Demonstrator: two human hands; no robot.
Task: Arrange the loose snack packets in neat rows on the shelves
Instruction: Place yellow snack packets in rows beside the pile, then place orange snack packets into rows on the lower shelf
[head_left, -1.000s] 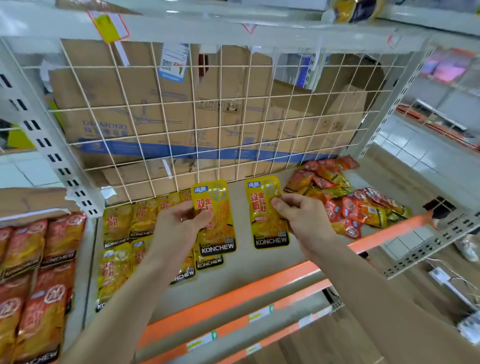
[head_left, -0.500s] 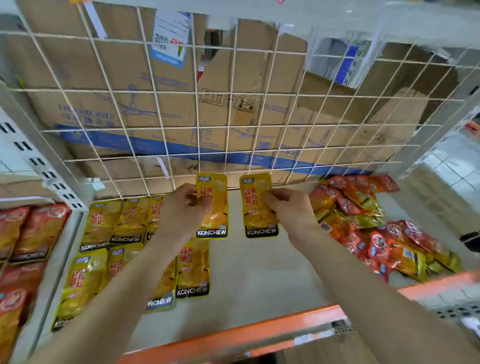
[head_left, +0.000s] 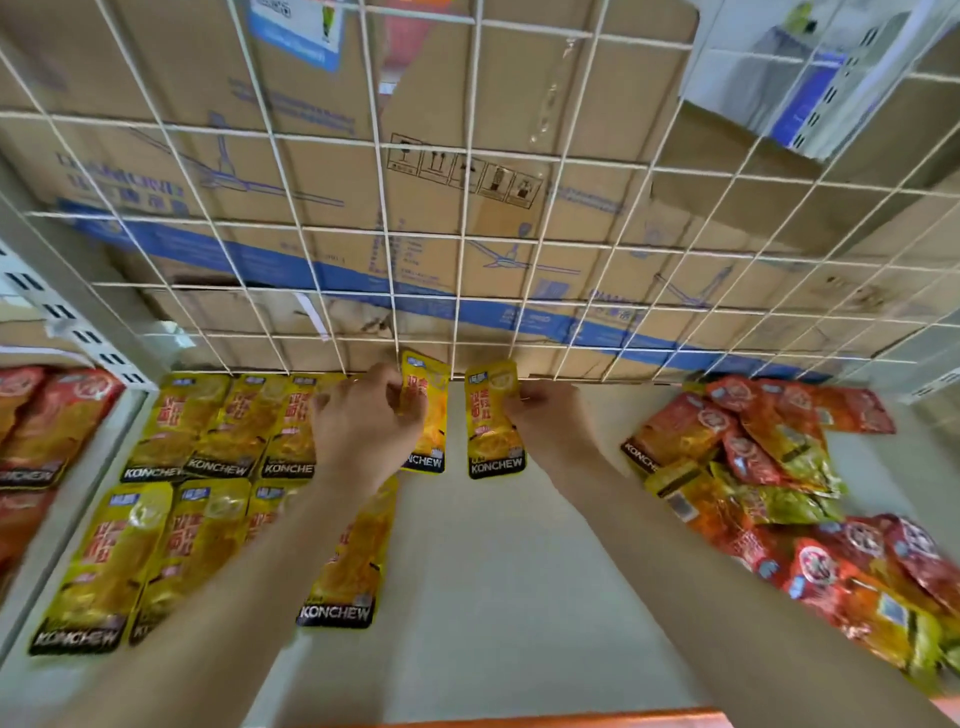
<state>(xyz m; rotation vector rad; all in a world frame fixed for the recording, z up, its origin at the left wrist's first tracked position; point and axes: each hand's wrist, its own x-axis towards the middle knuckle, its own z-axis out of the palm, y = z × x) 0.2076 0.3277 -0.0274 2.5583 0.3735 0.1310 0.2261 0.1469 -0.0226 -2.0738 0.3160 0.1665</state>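
My left hand (head_left: 363, 423) pinches a yellow Konchew packet (head_left: 430, 415) at the back of the white shelf (head_left: 498, 587), close to the wire grid. My right hand (head_left: 545, 421) pinches a second yellow packet (head_left: 491, 431) just to its right. Both packets sit at the right end of the back row of yellow packets (head_left: 223, 426). A front row of yellow packets (head_left: 150, 556) lies below it, partly hidden by my left forearm. A loose heap of red, orange and green packets (head_left: 769, 478) lies on the shelf's right side.
A white wire grid (head_left: 467, 234) closes the shelf's back, with cardboard boxes (head_left: 322, 171) behind it. Red packets (head_left: 47, 421) fill the neighbouring shelf bay at left. An orange shelf edge (head_left: 545, 719) runs along the front. Bare shelf lies between the rows and the heap.
Both hands have carried their yellow packets farther back, up to the wire grid at the end of the back row. The camera has moved closer to the shelf.
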